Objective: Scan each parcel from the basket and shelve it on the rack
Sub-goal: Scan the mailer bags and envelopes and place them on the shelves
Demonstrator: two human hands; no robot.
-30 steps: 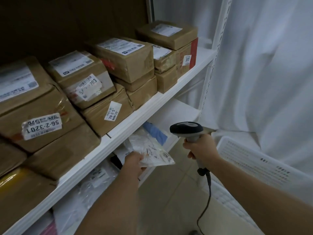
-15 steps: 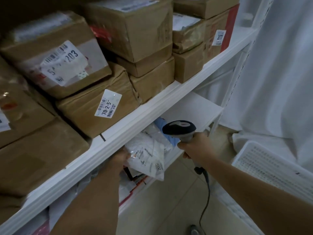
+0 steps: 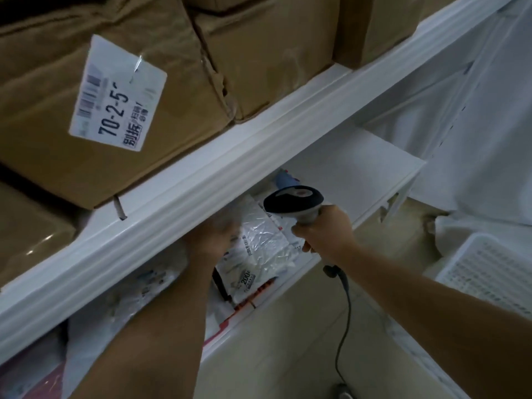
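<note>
1. The left grip (image 3: 211,240), in the middle of the frame, is blurred and half tucked under the edge of the upper shelf (image 3: 201,194); it touches the white plastic parcel (image 3: 264,246), but I cannot tell whether its fingers are curled on it.
2. The right grip (image 3: 324,234), just right of centre, is wrapped around the handle of the scanner (image 3: 293,201), whose head hangs above the parcel.
3. A second ago the parcel was held out in front of the rack; now it lies in on the lower shelf (image 3: 345,165), on top of other soft bags.
4. This parcel looks shelved, probably leaving only the release.
5. The white basket (image 3: 486,272) sits at the right edge; its contents are out of view.
6. Brown boxes (image 3: 121,110) fill the upper left.
</note>
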